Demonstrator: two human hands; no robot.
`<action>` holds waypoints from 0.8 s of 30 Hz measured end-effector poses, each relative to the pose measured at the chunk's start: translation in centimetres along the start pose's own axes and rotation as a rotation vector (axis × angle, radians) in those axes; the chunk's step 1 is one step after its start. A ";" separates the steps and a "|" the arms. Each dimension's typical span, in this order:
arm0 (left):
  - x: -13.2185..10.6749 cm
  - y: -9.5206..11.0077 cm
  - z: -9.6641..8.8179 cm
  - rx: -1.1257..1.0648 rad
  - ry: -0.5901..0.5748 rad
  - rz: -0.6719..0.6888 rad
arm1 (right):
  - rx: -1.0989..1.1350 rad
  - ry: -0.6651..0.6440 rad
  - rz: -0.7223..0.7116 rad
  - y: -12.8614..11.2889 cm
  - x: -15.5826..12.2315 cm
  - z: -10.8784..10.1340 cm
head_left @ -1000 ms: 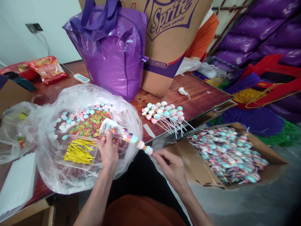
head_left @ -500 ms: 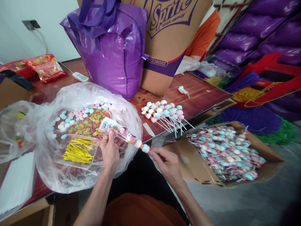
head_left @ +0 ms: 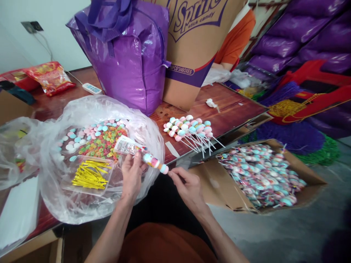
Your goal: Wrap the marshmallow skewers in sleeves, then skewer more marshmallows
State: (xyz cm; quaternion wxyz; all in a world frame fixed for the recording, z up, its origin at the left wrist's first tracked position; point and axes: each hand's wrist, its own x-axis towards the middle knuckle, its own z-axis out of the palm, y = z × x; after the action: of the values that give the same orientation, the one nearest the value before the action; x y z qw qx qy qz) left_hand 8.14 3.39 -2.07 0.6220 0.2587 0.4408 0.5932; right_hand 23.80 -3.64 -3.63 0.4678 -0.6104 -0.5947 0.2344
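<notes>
Glossy plastic wrapper (head_left: pixel 127 145), matt cardboard carton (head_left: pixel 181 93)

Room over tabletop (head_left: pixel 233 107) beside candy sticks (head_left: pixel 192 129), purple bag (head_left: pixel 128 69) and carton (head_left: pixel 181 93) blocking behind

A pale wall (head_left: pixel 60 18), fitted with a socket (head_left: pixel 32 27), is seen behind the far left edge of the glossy red-brown table (head_left: pixel 233 105); past its near right edge, the grey floor (head_left: pixel 307 230) is dully lit.

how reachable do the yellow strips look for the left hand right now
Probably yes: the strips lie uncovered in their tray beside the left hand, though its grip is on a wrapper.
</notes>
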 end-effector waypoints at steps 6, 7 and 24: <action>-0.6 -0.3 0.2 -0.025 -0.023 -0.053 | -0.171 0.024 -0.207 -0.5 0.3 0.6; -0.5 -0.2 0.1 -0.026 -0.030 -0.070 | -0.185 0.010 -0.223 -0.6 0.3 0.5; 0.7 0.7 -1.5 -0.047 -0.036 -0.118 | 0.049 -0.081 0.081 -3.5 1.5 2.7</action>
State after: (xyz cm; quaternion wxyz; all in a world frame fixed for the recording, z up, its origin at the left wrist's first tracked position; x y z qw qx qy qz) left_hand 6.46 3.83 -2.39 0.6697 0.2278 0.4301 0.5609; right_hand 20.06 -1.93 -1.47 0.4483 -0.6126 -0.5818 0.2920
